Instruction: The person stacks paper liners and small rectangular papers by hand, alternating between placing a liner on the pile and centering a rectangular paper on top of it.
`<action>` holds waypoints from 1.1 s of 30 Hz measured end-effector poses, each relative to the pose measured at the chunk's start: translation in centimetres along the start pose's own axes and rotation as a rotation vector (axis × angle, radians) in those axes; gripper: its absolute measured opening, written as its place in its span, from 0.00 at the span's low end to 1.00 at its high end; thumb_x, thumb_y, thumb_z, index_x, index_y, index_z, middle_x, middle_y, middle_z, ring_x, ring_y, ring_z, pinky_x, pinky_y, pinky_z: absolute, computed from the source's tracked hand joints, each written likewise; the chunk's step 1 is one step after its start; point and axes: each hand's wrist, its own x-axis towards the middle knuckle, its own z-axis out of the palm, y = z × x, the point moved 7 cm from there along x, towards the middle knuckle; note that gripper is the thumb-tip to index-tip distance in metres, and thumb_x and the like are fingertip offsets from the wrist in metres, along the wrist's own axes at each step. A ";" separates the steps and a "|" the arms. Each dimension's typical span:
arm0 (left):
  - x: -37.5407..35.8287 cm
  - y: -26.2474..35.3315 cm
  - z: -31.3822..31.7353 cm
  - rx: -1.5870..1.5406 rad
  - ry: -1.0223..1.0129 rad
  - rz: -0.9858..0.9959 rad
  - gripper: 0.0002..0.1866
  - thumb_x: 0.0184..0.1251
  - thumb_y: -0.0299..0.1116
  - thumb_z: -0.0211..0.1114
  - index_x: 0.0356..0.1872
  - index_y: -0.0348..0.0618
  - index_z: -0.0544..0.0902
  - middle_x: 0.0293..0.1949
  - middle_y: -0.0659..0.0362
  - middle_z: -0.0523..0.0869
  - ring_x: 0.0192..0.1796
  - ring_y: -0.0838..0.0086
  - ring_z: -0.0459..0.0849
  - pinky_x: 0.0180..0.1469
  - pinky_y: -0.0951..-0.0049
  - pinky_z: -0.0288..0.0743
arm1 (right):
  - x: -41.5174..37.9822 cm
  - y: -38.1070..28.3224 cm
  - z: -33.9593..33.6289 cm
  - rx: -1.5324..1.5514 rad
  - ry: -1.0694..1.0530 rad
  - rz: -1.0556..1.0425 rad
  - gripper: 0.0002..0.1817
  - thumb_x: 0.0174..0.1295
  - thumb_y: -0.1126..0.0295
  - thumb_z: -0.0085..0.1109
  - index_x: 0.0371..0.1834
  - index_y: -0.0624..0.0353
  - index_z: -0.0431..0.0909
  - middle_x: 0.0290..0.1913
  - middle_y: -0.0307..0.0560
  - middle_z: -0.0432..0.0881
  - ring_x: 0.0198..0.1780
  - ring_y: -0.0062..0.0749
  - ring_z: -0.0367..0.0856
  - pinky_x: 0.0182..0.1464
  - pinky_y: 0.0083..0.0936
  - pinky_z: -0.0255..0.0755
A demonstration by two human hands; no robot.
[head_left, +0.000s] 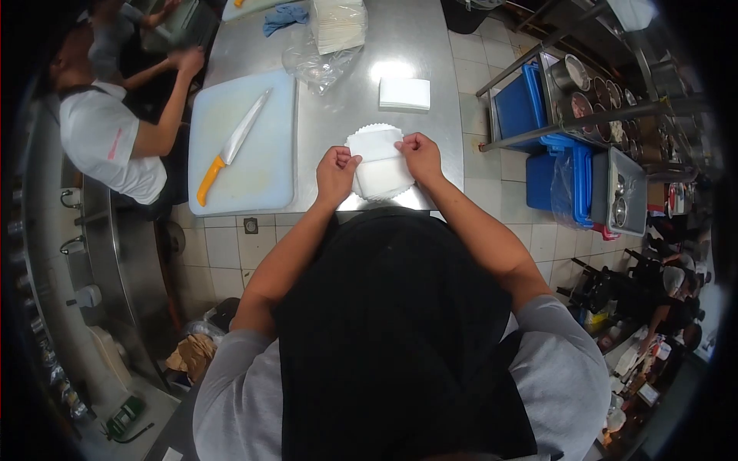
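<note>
At the near edge of the steel table, a folded white paper napkin [386,177] lies over a round white paper doily with a scalloped edge [374,128]. My left hand [336,177] pinches the napkin's left side, thumb on top. On the opposite side my right hand [422,159] grips the napkin with its fingers closed. A crease or overlapping layer runs across the napkin between both hands. Just beyond them sits a small stack of folded white napkins [405,94]. Left of my hands, a knife with a yellow handle [210,181] rests on a white cutting board [267,184].
A taller napkin stack [340,27] stands by a clear plastic bag [321,67] and a blue cloth [284,19]. Blue bins [550,180] and a metal rack [573,127] with several containers are at right. A co-worker in a white shirt [108,142] stands left.
</note>
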 end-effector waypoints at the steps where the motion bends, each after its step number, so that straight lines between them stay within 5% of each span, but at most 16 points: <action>1: 0.0 0.0 0.0 0.003 0.015 0.006 0.14 0.67 0.31 0.76 0.46 0.35 0.83 0.32 0.59 0.86 0.35 0.75 0.83 0.43 0.72 0.80 | 0.3 0.2 -0.1 -0.047 0.026 0.025 0.12 0.63 0.65 0.75 0.41 0.62 0.86 0.33 0.43 0.87 0.36 0.28 0.84 0.43 0.28 0.78; 18: -0.2 0.9 0.1 0.179 0.109 0.069 0.12 0.64 0.30 0.77 0.42 0.39 0.82 0.28 0.57 0.85 0.31 0.70 0.84 0.38 0.69 0.79 | 1.0 1.0 0.4 -0.194 0.081 0.023 0.14 0.61 0.62 0.75 0.40 0.60 0.84 0.36 0.49 0.89 0.39 0.39 0.87 0.46 0.34 0.80; 21: 0.0 0.7 0.1 0.168 0.105 0.047 0.13 0.63 0.31 0.77 0.42 0.39 0.82 0.28 0.57 0.85 0.31 0.69 0.84 0.39 0.68 0.79 | 0.7 -0.2 0.3 -0.201 0.103 -0.091 0.15 0.62 0.61 0.75 0.42 0.60 0.84 0.34 0.48 0.88 0.37 0.39 0.87 0.45 0.34 0.80; 24: 0.0 0.7 0.1 0.157 0.103 0.060 0.13 0.64 0.31 0.77 0.42 0.39 0.82 0.28 0.56 0.86 0.31 0.69 0.85 0.39 0.68 0.80 | -0.4 -0.7 0.1 -0.145 0.083 0.024 0.16 0.61 0.65 0.76 0.46 0.61 0.82 0.38 0.47 0.85 0.41 0.35 0.83 0.48 0.33 0.78; 26: 0.0 0.7 0.2 0.157 0.093 0.044 0.13 0.64 0.30 0.77 0.42 0.38 0.82 0.28 0.56 0.86 0.30 0.67 0.85 0.37 0.66 0.80 | -2.3 -4.3 -0.4 -0.424 0.303 -0.442 0.25 0.60 0.64 0.74 0.57 0.63 0.79 0.55 0.59 0.83 0.59 0.55 0.80 0.62 0.47 0.72; 27: 0.0 0.7 0.2 0.159 0.089 0.044 0.13 0.64 0.30 0.77 0.42 0.37 0.82 0.28 0.55 0.87 0.30 0.67 0.86 0.37 0.66 0.80 | -3.7 -7.0 -0.2 -0.415 0.176 -0.553 0.35 0.59 0.66 0.75 0.68 0.66 0.73 0.68 0.64 0.75 0.69 0.63 0.71 0.71 0.53 0.63; 30: 0.1 0.3 0.3 0.126 0.092 0.048 0.13 0.64 0.30 0.77 0.42 0.37 0.82 0.28 0.55 0.87 0.29 0.67 0.86 0.37 0.67 0.80 | -7.4 -10.8 2.0 -0.568 -0.115 -0.863 0.44 0.61 0.60 0.74 0.77 0.67 0.65 0.77 0.67 0.66 0.77 0.63 0.65 0.78 0.56 0.57; 33: 0.1 0.3 0.4 0.135 0.096 0.063 0.13 0.64 0.30 0.77 0.43 0.37 0.82 0.28 0.55 0.87 0.30 0.67 0.86 0.37 0.67 0.80 | -8.2 -9.8 3.9 -0.893 -0.324 -0.810 0.53 0.66 0.47 0.68 0.84 0.68 0.54 0.85 0.68 0.52 0.86 0.60 0.50 0.84 0.59 0.45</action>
